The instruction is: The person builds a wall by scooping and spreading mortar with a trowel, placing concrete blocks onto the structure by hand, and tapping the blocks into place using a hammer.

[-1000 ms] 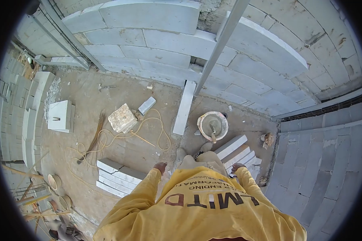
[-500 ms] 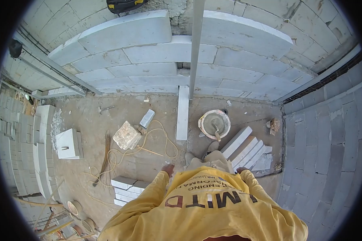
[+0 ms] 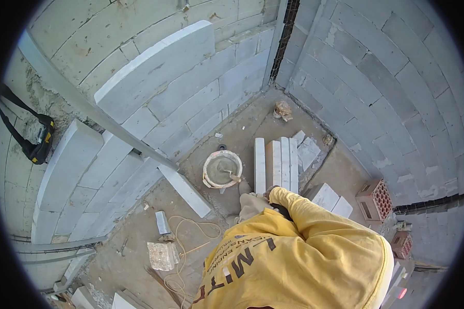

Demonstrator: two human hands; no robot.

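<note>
My right hand (image 3: 269, 192) is at the near end of the upright-edged white blocks (image 3: 288, 162), close to my knee. Its fingers are small and partly hidden by the yellow sleeve, so whether it grips anything cannot be made out. My left hand does not show; the shirt hides that side. Ahead of my feet, a round bucket (image 3: 222, 169) holds grey mortar, with a trowel (image 3: 233, 176) resting in it. One long white block (image 3: 186, 191) lies on the floor left of the bucket, its far end against the wall.
A metal post (image 3: 95, 110) slants before the block wall (image 3: 191, 92). A black bag (image 3: 38, 144) hangs at the left. Broken slabs (image 3: 308, 153) lie beside the blocks, and red hollow bricks (image 3: 375, 201) stand at the right. A hose (image 3: 179, 268) curls near a rough block (image 3: 162, 256).
The view has swung to the right, bringing the corner and red bricks in. My right hand has moved inward to the near end of the blocks. My left hand has gone from sight.
</note>
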